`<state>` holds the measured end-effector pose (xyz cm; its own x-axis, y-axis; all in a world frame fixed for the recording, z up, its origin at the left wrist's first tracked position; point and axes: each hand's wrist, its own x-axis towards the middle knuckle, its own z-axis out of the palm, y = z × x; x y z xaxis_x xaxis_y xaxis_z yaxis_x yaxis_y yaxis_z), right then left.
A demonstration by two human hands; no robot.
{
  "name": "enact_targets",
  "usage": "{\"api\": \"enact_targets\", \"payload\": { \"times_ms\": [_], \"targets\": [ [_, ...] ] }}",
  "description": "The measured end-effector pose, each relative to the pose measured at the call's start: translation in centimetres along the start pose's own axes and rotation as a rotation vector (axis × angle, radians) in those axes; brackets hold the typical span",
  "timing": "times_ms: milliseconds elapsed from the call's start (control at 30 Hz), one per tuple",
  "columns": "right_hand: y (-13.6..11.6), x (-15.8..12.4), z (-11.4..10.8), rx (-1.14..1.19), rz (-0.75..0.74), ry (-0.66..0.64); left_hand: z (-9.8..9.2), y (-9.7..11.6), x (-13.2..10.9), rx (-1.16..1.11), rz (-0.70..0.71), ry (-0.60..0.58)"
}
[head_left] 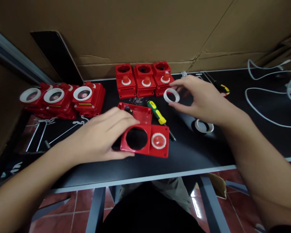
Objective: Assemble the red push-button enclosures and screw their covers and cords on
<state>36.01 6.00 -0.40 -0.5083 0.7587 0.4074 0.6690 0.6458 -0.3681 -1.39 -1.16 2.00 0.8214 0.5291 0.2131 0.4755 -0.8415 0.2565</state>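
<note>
My left hand grips a red plastic cover by its left end. The cover has a large round hole and, at its right, a red lens ringed in white. Between the fingers and thumb of my right hand is a white ring, held above the table and apart from the cover. Behind the cover lies an open red housing with a black part inside. A green and yellow screwdriver rests beside it. Another white ring lies on the table under my right wrist.
Several red units stand about: a row at the back and white-ringed ones at the left. A black panel leans on the cardboard wall. White cables curl at the right. Metal rods lie at the left.
</note>
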Motion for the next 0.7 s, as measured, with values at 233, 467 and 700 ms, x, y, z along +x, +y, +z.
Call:
{"api": "enact_targets", "payload": {
  "times_ms": [233, 467, 700],
  "targets": [
    [-5.1, -0.5, 0.3, 0.149, -0.220, 0.033, 2.2, 0.7, 0.2, 0.013, 0.003, -0.252],
    [-10.0, -2.1, 2.9, 0.314, -0.454, -0.098, 1.9, 0.6, 0.4, 0.021, -0.070, -0.262],
    [-10.4, -2.5, 3.6, 0.265, -0.401, -0.285, 2.1, 0.9, 0.5, -0.020, -0.089, -0.258]
  ]
}}
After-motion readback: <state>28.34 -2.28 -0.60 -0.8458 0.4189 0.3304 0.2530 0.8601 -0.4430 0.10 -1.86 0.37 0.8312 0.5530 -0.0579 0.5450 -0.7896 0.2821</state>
